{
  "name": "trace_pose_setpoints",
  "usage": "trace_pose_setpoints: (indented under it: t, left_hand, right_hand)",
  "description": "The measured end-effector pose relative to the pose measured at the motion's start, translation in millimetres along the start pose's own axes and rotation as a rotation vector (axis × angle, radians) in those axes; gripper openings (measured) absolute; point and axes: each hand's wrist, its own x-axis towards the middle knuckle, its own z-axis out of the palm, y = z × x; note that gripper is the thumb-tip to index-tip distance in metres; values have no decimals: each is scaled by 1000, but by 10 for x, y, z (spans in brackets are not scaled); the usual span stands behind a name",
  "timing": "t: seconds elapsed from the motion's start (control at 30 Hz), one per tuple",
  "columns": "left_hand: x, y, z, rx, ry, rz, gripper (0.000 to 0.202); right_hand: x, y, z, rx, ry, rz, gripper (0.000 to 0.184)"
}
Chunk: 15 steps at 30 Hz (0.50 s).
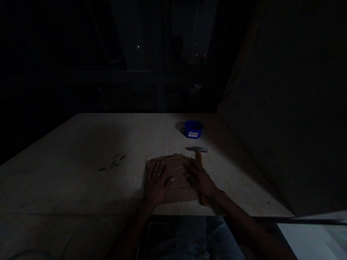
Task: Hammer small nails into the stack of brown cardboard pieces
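Note:
A brown, ridged sheet that looks like cardboard (179, 193) lies flat near the table's front edge, its far edge uneven. My left hand (157, 182) rests on its left side with the fingers spread and a ring on one of them. On the right edge of the sheet sits my right hand (202, 178), fingers apart and slightly bent. A hammer (198, 156) with a metal head and wooden handle lies just right of the sheet, partly hidden under my right hand and wrist. Neither hand grips anything that I can see.
Several thin dark pieces like nails (114, 164) are scattered to the left. A blue plastic container (193, 129) with a white label stands behind the hammer. A board-like wall (295, 137) rises along the right, and a cable (30, 251) runs at the lower left. The light is very dim.

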Motion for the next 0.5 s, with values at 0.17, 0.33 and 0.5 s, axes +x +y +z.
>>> trace_pose_setpoints:
  t: [0.17, 0.33, 0.5]
  left_hand:
    - [12, -3, -19, -47, -36, -28, 56]
    - [-13, -54, -129, -140, 46, -118, 53]
    - [-92, -203, -146, -320, 170, -453, 54]
  right_hand:
    - [-103, -55, -65, 57, 128, 144, 43]
    - [-42, -228, -91, 126, 95, 174, 40]
    - [36, -378, -85, 183, 80, 128, 43]
